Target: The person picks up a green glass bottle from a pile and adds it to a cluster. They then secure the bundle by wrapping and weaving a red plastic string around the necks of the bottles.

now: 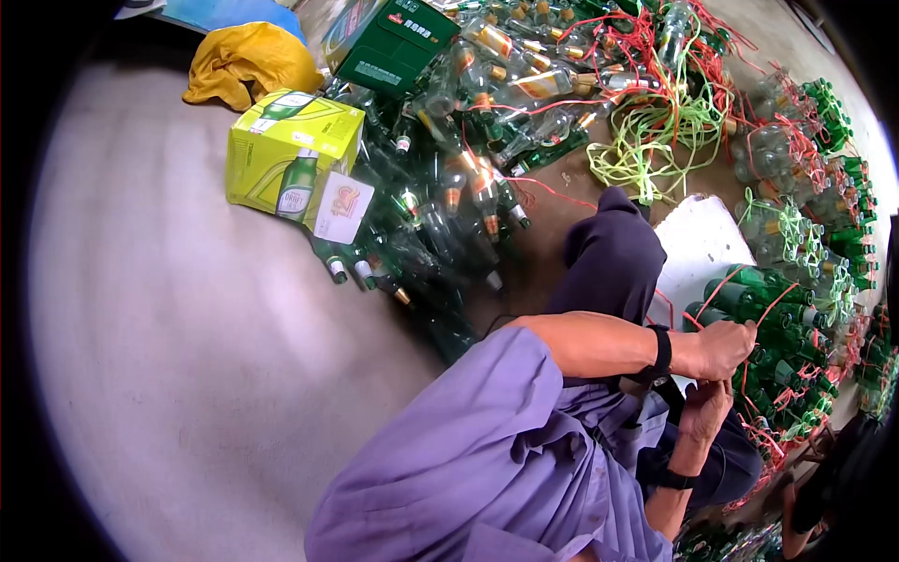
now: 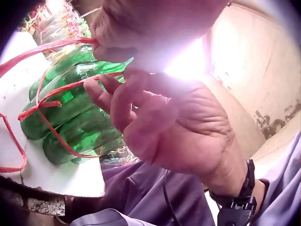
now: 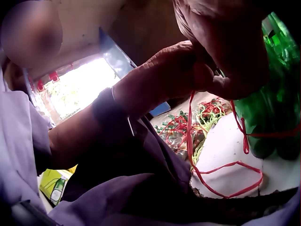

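Several green glass bottles [image 1: 763,295] lie side by side on a white board [image 1: 698,244], with red plastic twine [image 2: 56,96] passed round them and knotted. My left hand [image 1: 723,348] grips a strand of this twine at the bottles' side; in the left wrist view it looms at the top, the strand leading off leftward. Just below it, my right hand [image 1: 707,410] meets it with curled fingers [image 2: 122,106], pinching another strand close to the bundle. A loose loop of twine [image 3: 228,195] hangs from the hands onto the board. The fingertips partly hide each other.
Tied bottle bundles [image 1: 805,159] stand along the right. Loose bottles [image 1: 468,178] are heaped at the top middle, under a tangle of red and yellow-green twine [image 1: 655,150]. A yellow-green carton [image 1: 272,150], a green carton [image 1: 393,42] and a yellow cloth [image 1: 248,61] lie beyond.
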